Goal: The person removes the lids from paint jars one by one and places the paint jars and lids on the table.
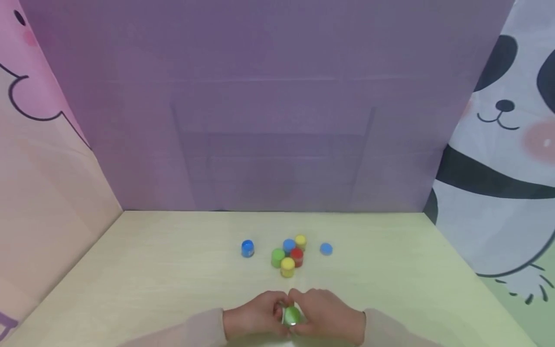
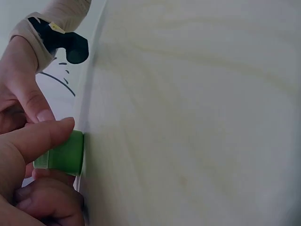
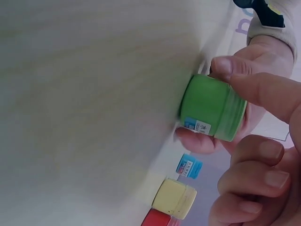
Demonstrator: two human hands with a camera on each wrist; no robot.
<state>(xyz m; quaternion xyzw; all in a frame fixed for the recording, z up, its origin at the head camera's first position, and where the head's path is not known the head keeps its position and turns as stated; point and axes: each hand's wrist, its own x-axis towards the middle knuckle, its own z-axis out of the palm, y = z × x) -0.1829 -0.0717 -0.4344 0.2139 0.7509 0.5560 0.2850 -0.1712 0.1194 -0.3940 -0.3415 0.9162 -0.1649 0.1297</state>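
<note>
A small green jar with a translucent ridged rim stands close on the table between both hands. My left hand grips it from the left; in the right wrist view its thumb and fingers bracket the green jar, which bears a small white and blue label. From the other side my right hand pinches near the rim, its remaining fingers curled below. The left wrist view shows the left thumb lying over the green jar.
Beyond the hands several jars cluster: yellow, green, red, blue and another yellow jar. A blue jar stands left of them, a flat blue lid lies right. A purple panel rises behind.
</note>
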